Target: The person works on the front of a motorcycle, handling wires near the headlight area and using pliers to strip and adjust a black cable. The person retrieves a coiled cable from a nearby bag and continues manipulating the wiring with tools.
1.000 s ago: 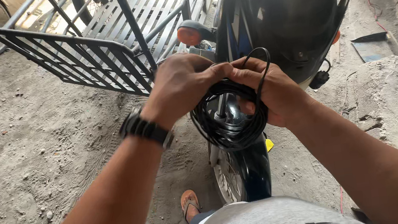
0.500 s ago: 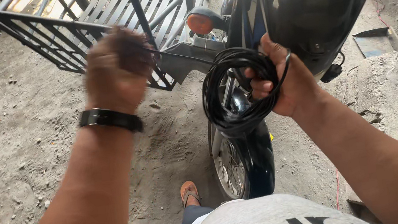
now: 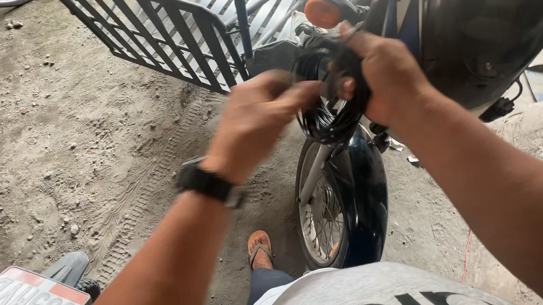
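Head view, hands: we saw the right hand [image 3: 386,73] clenched around a coil of black cable [image 3: 328,107], gripping its top so the loops hung together; the left hand [image 3: 257,116] pinched the coil's near edge, seemingly to keep the loops gathered.
Head view, cable: held in the air just above the motorbike's front wheel [image 3: 324,218], near the orange indicator [image 3: 323,11].
Head view, surroundings: a metal rack [image 3: 166,27] stood behind; a number plate [image 3: 24,303] lay at lower left.
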